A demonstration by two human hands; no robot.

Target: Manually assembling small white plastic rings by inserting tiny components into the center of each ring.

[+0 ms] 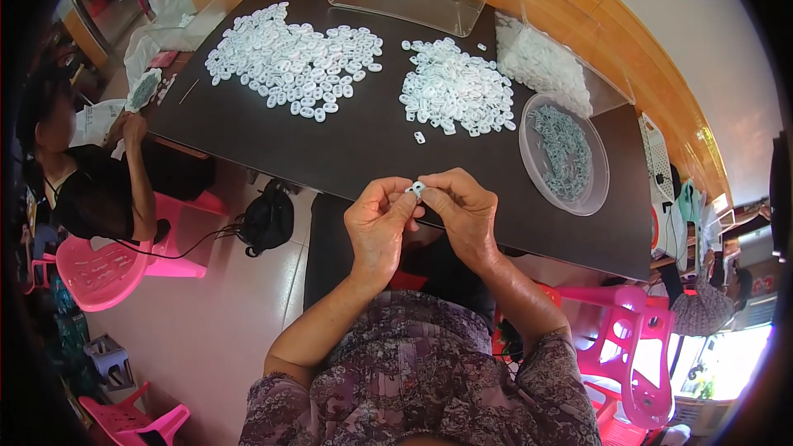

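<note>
Between my two hands is a small white plastic piece (pixel 418 188) with a hole in it, held just in front of the table's near edge. My left hand (pixel 379 223) pinches it from the left with thumb and index finger. From the other side, the thumb and fingertips of my right hand (pixel 464 213) close on it, partly covering it. One loose white piece (pixel 420 138) lies on the dark table beyond my hands. Behind it spreads a pile of small white pieces (pixel 458 87), and farther left a wider pile of white oval pieces (pixel 281 58).
A round clear tub (pixel 596 192) of small grey-green parts stands at the right. Behind it is a heap of whitish pieces (pixel 545 62) in a clear bin. Another clear bin (pixel 405 12) sits at the back. A person (pixel 99 173) works at the left, near a pink chair (pixel 103 268).
</note>
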